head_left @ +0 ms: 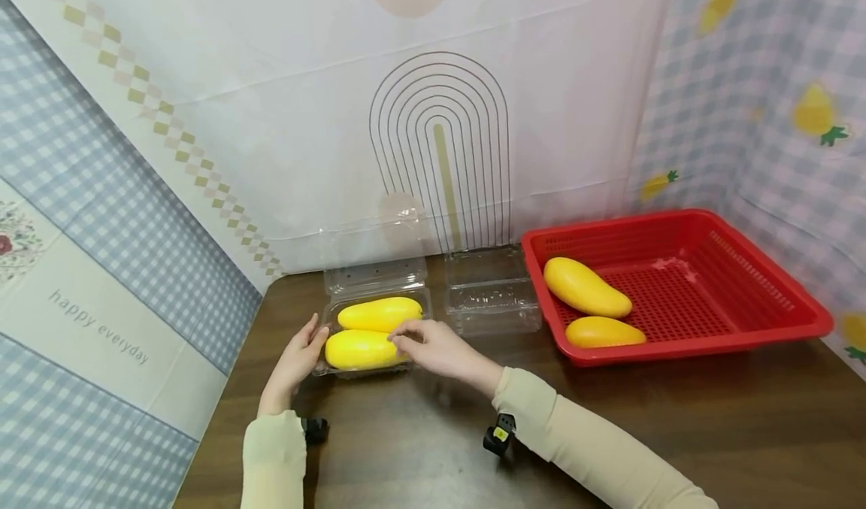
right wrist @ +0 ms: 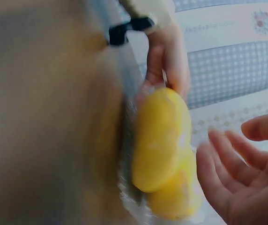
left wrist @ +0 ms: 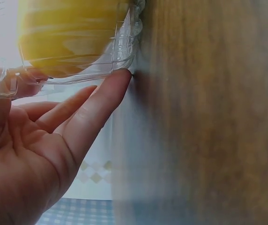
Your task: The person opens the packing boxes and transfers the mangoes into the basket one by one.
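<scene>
Two yellow mangoes lie side by side in an opened clear plastic clamshell box (head_left: 331, 317), its lid (head_left: 375, 272) raised behind. My left hand (head_left: 295, 362) holds the box's left end. The left wrist view has the thumb at the rim and a fingertip (left wrist: 120, 79) low against the wall. Over the right end of the nearer mango (head_left: 358, 349) hovers my right hand (head_left: 436, 349), fingers loosely bent. In the right wrist view that hand (right wrist: 246, 173) is apart from the mangoes, with nothing between its fingers. The farther mango (head_left: 379, 314) lies behind.
Right of the box stands a second clear clamshell (head_left: 490, 298), its lid up. Beside it, a red plastic basket (head_left: 758, 334) holds two more mangoes (head_left: 587, 287) at its left side. A patterned cloth (head_left: 568, 118) hangs behind the brown table (head_left: 419, 449).
</scene>
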### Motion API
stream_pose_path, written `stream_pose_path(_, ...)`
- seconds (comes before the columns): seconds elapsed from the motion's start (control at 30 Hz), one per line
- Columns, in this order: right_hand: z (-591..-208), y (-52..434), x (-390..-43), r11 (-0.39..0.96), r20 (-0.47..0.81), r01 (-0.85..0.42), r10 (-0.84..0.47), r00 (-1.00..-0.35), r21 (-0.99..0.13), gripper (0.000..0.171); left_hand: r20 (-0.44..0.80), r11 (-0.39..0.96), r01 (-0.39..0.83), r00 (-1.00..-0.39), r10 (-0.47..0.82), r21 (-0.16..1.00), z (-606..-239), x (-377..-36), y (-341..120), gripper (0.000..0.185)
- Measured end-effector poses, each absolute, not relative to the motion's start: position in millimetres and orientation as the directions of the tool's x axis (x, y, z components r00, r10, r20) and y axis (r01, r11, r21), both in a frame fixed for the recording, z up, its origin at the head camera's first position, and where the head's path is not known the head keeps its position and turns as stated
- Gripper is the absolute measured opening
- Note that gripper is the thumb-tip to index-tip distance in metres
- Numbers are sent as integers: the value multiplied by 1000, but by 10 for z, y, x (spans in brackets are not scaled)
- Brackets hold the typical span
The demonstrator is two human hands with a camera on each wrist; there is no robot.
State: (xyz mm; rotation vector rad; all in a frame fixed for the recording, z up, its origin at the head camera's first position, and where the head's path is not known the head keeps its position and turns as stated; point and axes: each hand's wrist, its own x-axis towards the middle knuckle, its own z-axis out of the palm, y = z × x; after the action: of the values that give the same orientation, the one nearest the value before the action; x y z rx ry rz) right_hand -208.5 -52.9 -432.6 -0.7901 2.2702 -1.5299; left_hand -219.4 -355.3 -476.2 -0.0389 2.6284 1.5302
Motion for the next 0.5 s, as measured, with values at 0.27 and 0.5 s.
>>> stream_pose_path(0.27, -4288, -636, -2240, 519, 240, -537, -533, -812, -665, 34, -84, 499, -64, -996, 18, 864, -4762, -2198, -3554, 57)
stream_pose_path(0.5, -4450, -796, -2320, 591, 192, -538, -547, -815, -601, 42, -89, 489, -74, -996, 7, 869, -4789, -2178, -3570, 58)
